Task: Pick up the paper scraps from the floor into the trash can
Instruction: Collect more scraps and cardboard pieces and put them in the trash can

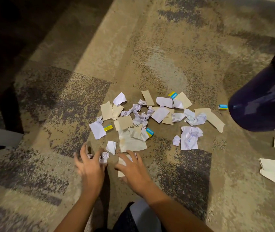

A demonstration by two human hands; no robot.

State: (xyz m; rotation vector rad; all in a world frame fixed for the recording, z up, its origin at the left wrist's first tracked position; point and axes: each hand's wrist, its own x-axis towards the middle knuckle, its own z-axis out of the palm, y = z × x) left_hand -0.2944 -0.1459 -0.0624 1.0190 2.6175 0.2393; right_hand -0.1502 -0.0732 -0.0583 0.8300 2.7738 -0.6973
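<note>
Tan and grey patterned carpet (150, 52), covering the whole floor in view; bears all items below. Dark glossy trash can (260, 104), at the right edge, only partly in frame, its opening not visible, so whether it holds anything cannot be told. Main spread of paper scraps (150, 121), centre of view, left of the can: flat tan rectangles, flat white pieces and crumpled white balls, loosely overlapping, all lying on the carpet. Two outlying tan pieces (271, 169), near the right edge below the can, apart from the main spread. Right hand (130, 166), fingers spread, palm down on a flat tan scrap (121, 168) at the near edge of the spread; pressing or covering it, not closed around it. Left hand (89, 166), fingers curled loosely round a small crumpled white ball (104, 157); blurred, so whether it has actually gripped the ball cannot be told. Small blue-and-yellow cartons (150, 132), several among the papers and one (223, 107) just beside the can. Progress, as a judgement: very early; nearly the whole spread lies uncollected, nothing is seen lifted clear, and many trips or handfuls toward the can remain.
</note>
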